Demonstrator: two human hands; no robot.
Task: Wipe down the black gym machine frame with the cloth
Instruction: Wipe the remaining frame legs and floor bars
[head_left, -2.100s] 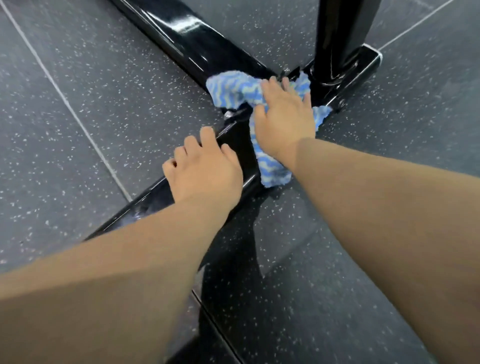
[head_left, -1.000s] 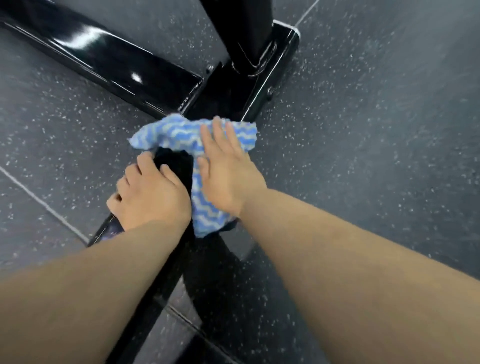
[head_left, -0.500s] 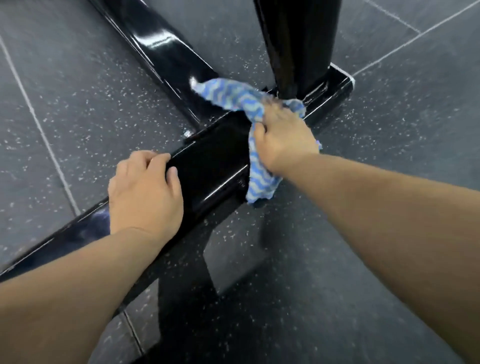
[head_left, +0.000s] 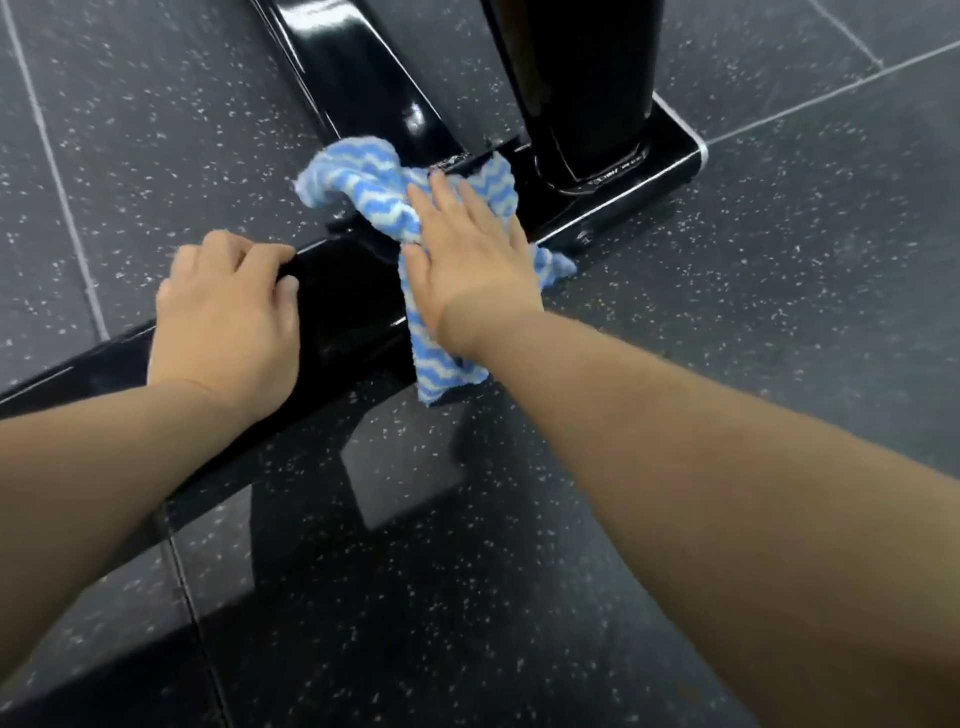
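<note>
Nearest you, your left hand (head_left: 223, 317) rests on the low bar of the black frame (head_left: 343, 312), fingers curled over its far edge and holding it, thumb on top. Just to its right, your right hand (head_left: 467, 260) lies flat with straight fingers and presses the blue-and-white zigzag cloth (head_left: 363, 182) onto the same bar at the junction; one cloth end hangs down the near face to the speckled floor (head_left: 779, 260), and the other is bunched on the far side. Beyond stand the upright post (head_left: 576, 78) and a second bar (head_left: 353, 67) running away left.

Speckled floor (head_left: 779, 322) (pale seams) under black frame (head_left: 343, 306) and, perhaps, a corner of cloth (head_left: 374, 192).
</note>
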